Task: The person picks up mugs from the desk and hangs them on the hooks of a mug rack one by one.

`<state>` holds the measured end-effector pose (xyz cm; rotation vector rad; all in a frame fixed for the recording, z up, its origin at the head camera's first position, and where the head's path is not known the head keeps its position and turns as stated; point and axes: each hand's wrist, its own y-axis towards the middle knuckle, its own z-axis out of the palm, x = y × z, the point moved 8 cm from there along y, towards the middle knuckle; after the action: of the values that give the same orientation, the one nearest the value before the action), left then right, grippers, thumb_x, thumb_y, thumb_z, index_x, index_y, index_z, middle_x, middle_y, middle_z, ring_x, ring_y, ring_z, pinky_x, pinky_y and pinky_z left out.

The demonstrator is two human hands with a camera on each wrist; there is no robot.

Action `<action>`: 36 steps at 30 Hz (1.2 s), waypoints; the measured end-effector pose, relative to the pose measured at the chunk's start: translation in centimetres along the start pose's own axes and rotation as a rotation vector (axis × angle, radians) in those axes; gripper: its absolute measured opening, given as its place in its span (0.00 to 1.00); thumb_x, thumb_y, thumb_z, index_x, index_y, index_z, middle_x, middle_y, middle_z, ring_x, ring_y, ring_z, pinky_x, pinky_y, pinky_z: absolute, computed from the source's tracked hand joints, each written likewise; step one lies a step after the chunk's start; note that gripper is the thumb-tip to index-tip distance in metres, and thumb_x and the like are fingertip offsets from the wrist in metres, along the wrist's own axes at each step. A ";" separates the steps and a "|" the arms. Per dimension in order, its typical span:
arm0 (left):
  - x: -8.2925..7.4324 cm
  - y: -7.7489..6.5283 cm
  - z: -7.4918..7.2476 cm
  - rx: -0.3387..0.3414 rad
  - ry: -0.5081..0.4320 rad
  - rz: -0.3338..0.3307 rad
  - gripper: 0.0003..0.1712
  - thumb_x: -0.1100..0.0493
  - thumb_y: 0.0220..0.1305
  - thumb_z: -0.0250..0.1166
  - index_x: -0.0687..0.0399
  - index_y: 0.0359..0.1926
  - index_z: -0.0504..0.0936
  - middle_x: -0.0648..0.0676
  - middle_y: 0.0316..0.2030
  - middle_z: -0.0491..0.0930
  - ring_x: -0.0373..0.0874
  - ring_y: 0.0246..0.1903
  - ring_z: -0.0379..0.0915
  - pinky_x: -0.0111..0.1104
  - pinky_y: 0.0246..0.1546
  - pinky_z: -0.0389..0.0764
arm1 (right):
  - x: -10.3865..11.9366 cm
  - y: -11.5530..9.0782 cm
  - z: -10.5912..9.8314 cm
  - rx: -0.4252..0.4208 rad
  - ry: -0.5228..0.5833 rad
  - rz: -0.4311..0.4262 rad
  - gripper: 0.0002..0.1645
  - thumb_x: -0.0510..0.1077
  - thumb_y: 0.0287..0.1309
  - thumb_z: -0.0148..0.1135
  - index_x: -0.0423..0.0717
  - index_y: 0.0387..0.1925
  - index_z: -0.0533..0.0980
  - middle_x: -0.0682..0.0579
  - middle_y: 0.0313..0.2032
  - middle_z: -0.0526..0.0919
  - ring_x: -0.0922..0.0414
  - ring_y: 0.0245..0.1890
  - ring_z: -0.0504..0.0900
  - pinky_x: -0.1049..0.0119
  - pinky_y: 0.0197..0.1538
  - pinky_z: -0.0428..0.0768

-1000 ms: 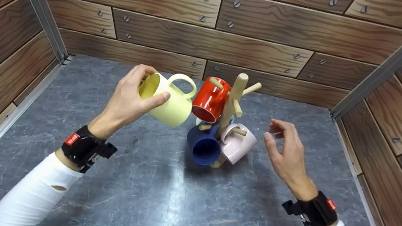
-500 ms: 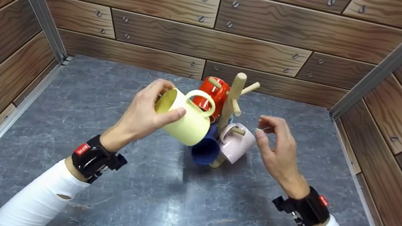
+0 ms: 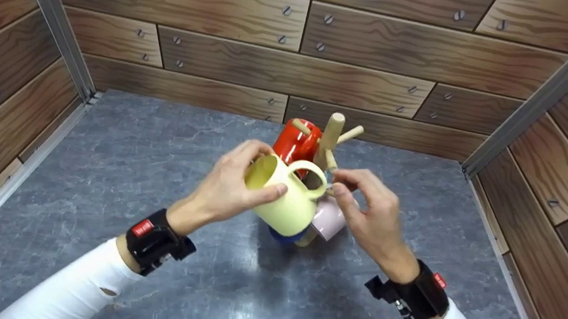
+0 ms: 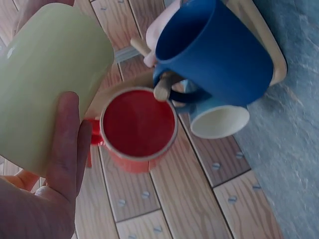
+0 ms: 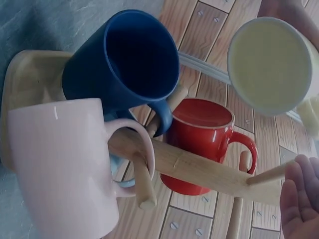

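Observation:
My left hand (image 3: 261, 175) grips a pale yellow mug (image 3: 287, 204) by its rim, thumb outside, fingers inside, handle (image 3: 313, 175) pointing at the wooden mug tree (image 3: 331, 133). The mug hangs tilted in front of the tree, covering most of the blue mug (image 3: 282, 236). A red mug (image 3: 296, 140) hangs on an upper peg and a pink mug (image 3: 329, 222) on a lower one. My right hand (image 3: 339, 181) hovers with loosely curled fingers beside the yellow handle and a free peg (image 5: 269, 174), holding nothing. In the left wrist view my thumb (image 4: 65, 144) lies along the yellow mug (image 4: 45, 89).
A light blue mug (image 4: 219, 119) with a cream inside hangs behind the blue mug (image 4: 219, 55). The tree's flat wooden base (image 5: 25, 79) stands on the grey stone-patterned table (image 3: 160, 147). Wood-panelled walls (image 3: 272, 70) close in the back and both sides.
My left hand has carried the yellow mug right and down, up against the tree. My right hand has moved left toward the mug's handle and the pegs.

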<state>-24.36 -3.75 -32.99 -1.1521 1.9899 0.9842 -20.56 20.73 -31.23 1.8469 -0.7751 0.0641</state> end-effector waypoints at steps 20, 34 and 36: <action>-1.3 1.6 4.7 -0.049 -0.010 0.041 0.49 0.36 0.63 0.78 0.60 0.75 0.78 0.63 0.64 0.75 0.56 0.54 0.80 0.46 0.55 0.83 | -2.7 -0.7 -1.8 -0.033 -0.062 0.133 0.09 0.25 0.71 0.72 0.30 0.48 0.91 0.38 0.39 0.95 0.70 0.43 0.89 0.84 0.53 0.84; -1.4 2.7 4.4 -0.092 0.257 0.132 0.44 0.33 0.71 0.74 0.61 0.69 0.74 0.62 0.57 0.82 0.58 0.41 0.85 0.53 0.39 0.90 | -4.8 -0.2 -0.4 0.004 -0.086 0.197 0.07 0.28 0.75 0.73 0.31 0.49 0.92 0.38 0.41 0.96 0.64 0.40 0.89 0.84 0.50 0.82; -1.9 2.7 4.4 -0.137 0.382 0.196 0.41 0.32 0.72 0.74 0.61 0.65 0.76 0.61 0.51 0.83 0.57 0.35 0.83 0.51 0.32 0.89 | -4.9 0.0 -0.4 0.009 -0.099 0.193 0.07 0.29 0.76 0.72 0.31 0.49 0.92 0.38 0.41 0.97 0.60 0.40 0.91 0.84 0.51 0.83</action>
<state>-25.33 1.66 -33.01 -1.3167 2.4061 1.0750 -24.33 23.40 -33.00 1.7899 -1.0224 0.0997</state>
